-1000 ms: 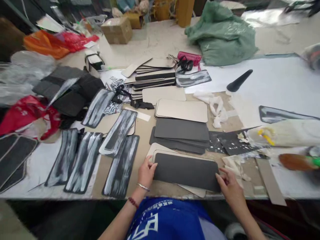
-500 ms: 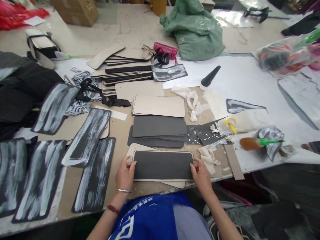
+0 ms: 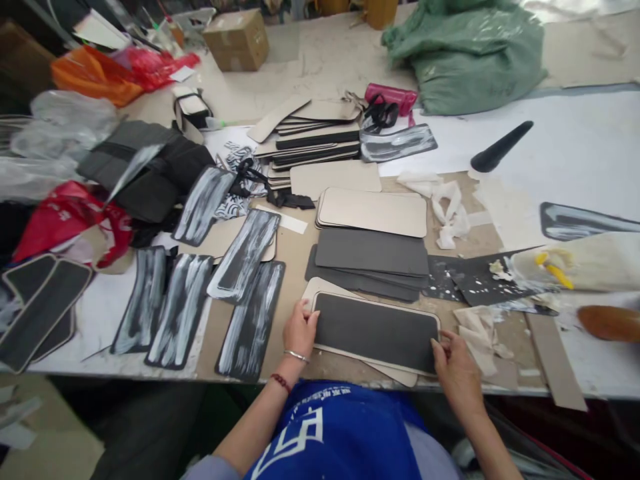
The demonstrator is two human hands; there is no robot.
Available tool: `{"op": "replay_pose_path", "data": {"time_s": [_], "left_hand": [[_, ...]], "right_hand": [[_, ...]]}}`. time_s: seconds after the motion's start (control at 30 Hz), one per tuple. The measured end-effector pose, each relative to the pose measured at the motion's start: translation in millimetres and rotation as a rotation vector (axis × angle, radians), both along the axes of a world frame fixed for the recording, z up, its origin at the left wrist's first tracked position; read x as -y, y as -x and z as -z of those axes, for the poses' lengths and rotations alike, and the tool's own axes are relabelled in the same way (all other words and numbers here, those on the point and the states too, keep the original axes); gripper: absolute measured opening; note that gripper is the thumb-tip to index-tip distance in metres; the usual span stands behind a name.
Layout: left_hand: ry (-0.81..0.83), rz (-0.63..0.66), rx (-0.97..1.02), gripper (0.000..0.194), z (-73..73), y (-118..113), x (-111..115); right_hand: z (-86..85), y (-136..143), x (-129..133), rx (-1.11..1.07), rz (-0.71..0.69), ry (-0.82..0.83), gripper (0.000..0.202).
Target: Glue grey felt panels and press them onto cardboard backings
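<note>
Between my two hands lies a rectangular panel [image 3: 376, 332], dark grey with a narrow beige border and rounded corners. My left hand [image 3: 301, 328] pinches its left end, thumb on top. At the right end my right hand [image 3: 453, 357] grips the edge between thumb and fingers. A beige piece [image 3: 323, 288] sticks out from under the panel at the upper left and lower right. Just beyond it rest several dark grey rectangular pieces [image 3: 370, 252], and behind those a stack of beige rounded panels [image 3: 373, 212].
Several dark strips streaked with white [image 3: 253, 327] lie to the left. Finished-looking grey panels with beige borders [image 3: 47, 310] sit at far left. A brush-like brown handle [image 3: 607, 324] and a yellow-handled tool [image 3: 554, 269] are at right. A green sack [image 3: 470, 60] stands behind.
The view has swung left, bringing the bordered panels and red bag into sight. The panel in my hands has tilted, its right end now nearer to me. Both hands keep hold.
</note>
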State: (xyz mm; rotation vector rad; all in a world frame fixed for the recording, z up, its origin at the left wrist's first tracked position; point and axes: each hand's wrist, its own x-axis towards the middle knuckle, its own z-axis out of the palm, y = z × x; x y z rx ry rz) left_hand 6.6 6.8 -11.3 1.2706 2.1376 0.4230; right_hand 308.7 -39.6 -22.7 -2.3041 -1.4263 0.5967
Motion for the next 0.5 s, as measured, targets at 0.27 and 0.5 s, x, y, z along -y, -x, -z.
{"op": "replay_pose_path", "data": {"time_s": [0.27, 0.5], "left_hand": [[-0.020, 0.019, 0.013, 0.033, -1.9, 1.2, 1.5], [-0.035, 0.080, 0.029, 0.038, -1.2, 5.9, 4.9]], "right_hand": [[-0.8, 3.4, -1.2, 0.055, -0.011, -0.025, 0.043], [-0.4, 4.1, -1.2, 0.067, -0.012, 0.007, 0.039]]}}
